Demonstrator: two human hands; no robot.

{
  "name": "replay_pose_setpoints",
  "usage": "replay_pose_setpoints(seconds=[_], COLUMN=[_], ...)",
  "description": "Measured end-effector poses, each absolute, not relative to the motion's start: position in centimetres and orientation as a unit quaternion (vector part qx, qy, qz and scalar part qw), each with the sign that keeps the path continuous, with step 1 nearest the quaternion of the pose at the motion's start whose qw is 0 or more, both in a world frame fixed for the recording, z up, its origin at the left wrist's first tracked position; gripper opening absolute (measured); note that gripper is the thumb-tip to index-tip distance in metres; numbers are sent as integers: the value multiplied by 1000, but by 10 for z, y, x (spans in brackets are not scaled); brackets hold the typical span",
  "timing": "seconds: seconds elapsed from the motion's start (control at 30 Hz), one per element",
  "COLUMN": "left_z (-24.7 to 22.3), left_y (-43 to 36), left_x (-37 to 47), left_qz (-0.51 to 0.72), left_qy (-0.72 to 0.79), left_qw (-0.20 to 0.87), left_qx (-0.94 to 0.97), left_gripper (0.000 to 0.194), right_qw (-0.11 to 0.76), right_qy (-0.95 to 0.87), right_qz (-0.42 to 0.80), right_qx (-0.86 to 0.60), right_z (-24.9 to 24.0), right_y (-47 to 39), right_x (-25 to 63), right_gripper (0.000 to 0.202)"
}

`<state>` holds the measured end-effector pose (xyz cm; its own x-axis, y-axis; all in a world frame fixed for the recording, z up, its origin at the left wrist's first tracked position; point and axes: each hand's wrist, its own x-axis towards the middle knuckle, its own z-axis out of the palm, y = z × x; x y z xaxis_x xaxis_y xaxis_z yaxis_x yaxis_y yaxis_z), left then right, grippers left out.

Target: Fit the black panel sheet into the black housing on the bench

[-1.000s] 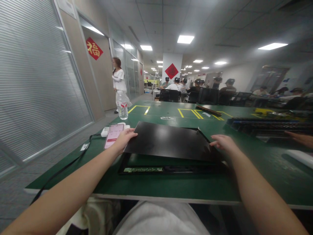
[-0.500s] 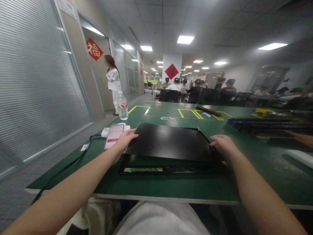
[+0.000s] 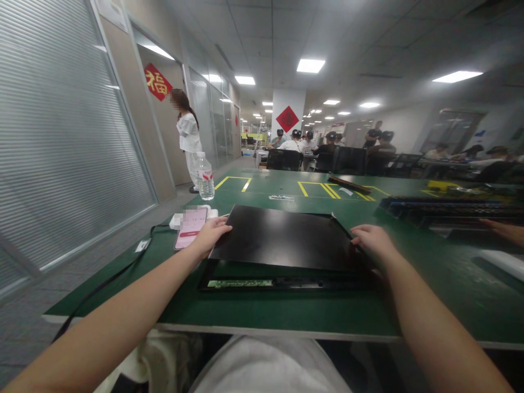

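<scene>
Moved since a second ago: standing person in white (image 3: 189,136), now closer to the door (image 3: 161,147). On your green worktop (image 3: 278,314), near to far: black frame (image 3: 311,283), near bar bearing a green circuit strip (image 3: 239,283); black panel (image 3: 282,237), askew over that frame; your left hand (image 3: 212,236), grip closed on the panel's left edge; your right hand (image 3: 374,243) at the right edge, whether gripping panel or frame, cannot tell; phone (image 3: 191,232), beside your left hand; water bottle (image 3: 206,183), upright.
</scene>
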<state>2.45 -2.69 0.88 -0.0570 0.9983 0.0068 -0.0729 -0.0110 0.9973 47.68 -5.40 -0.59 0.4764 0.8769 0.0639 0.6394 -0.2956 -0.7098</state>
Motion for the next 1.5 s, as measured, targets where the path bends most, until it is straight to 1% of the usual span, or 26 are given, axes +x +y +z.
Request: replay_pose_setpoints(seconds=[0.23, 0.4, 0.63, 0.83, 1.13, 1.3, 1.5], left_z=[8, 1, -6, -1, 0, 4, 4], left_y=[-27, -22, -16, -17, -20, -24, -24], left_x=[23, 21, 17, 19, 21, 23, 23], left_qz=[526, 526, 513, 497, 478, 471, 454], left_qy=[500, 498, 500, 515, 553, 561, 572], left_qw=[488, 486, 486, 467, 411, 401, 391], left_qx=[484, 489, 501, 520, 545, 550, 561], left_gripper=[24, 27, 30, 29, 27, 25, 27], right_qw=[345, 325, 328, 326, 309, 307, 276], right_qy=[-487, -490, -493, -483, -502, -504, -513], right_qz=[158, 150, 142, 143, 111, 101, 99], right_qx=[-787, -795, -793, -800, -800, -801, -807], right_z=[-9, -9, -7, -2, -10, -6, -6], right_y=[-53, -53, -57, -59, -53, -55, -54], right_x=[478, 479, 475, 470, 479, 474, 475], right_gripper=[25, 26, 27, 28, 29, 26, 30])
